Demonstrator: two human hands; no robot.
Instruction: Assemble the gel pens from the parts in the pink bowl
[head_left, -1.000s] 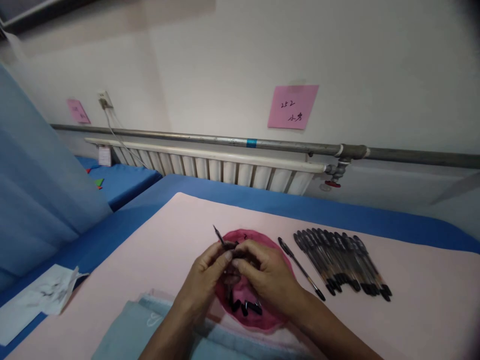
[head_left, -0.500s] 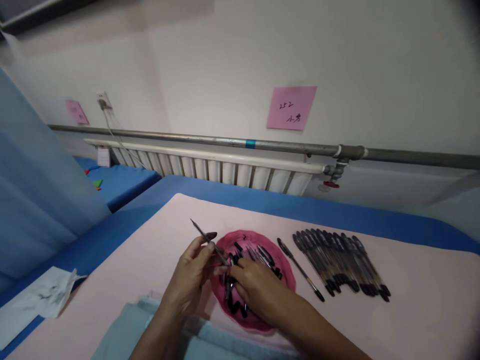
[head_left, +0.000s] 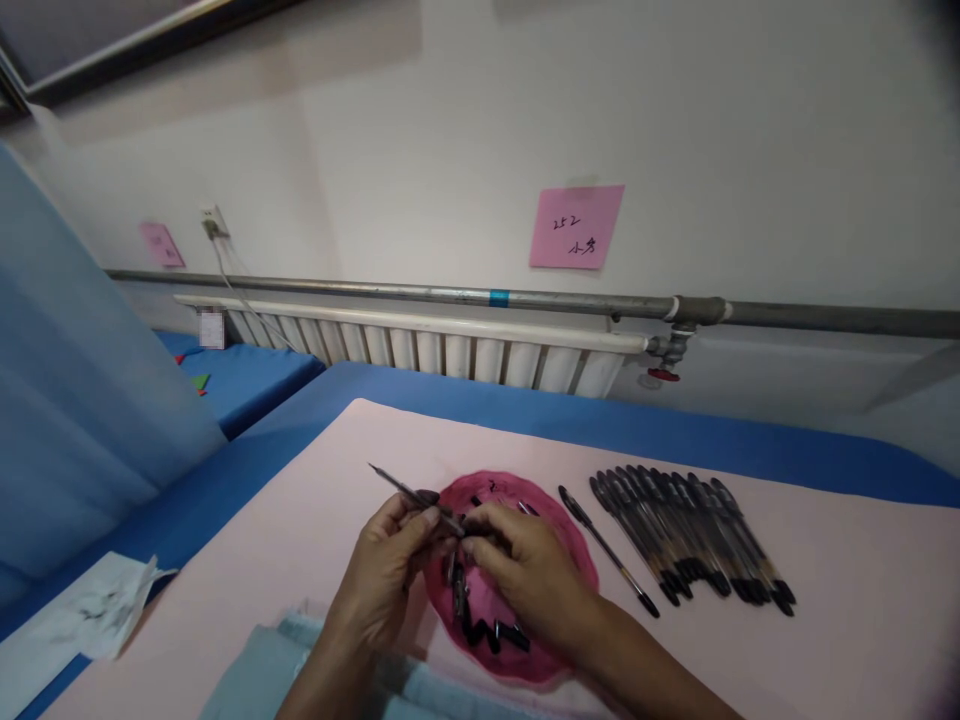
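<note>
My left hand [head_left: 390, 555] is closed around a slim pen [head_left: 401, 485], its bare tip pointing up and to the left. A dark cap-like piece [head_left: 427, 496] shows beside the fingers. At the pen's rear end, the thumb and fingertips of my right hand [head_left: 529, 560] are pinched together; what they hold there is hidden. Beneath both hands sits a pink scalloped basket [head_left: 585, 560] with loose black caps [head_left: 514, 635] and other pen parts in it. To its right lies a single capped pen [head_left: 607, 550], beside a fanned row of black pens [head_left: 690, 530].
Pink sheeting [head_left: 300, 530] covers the blue table [head_left: 465, 395]. A white paper [head_left: 90, 610] lies at the left edge, near a blue curtain [head_left: 90, 400]. Light-blue cloth [head_left: 255, 670] is at the front. A radiator [head_left: 442, 355] and pipe [head_left: 585, 302] run behind.
My right hand has lifted from the basket's contents to the rear end of the pen. The left hand still holds the pen, now tilted flatter. The camera view has shifted slightly.
</note>
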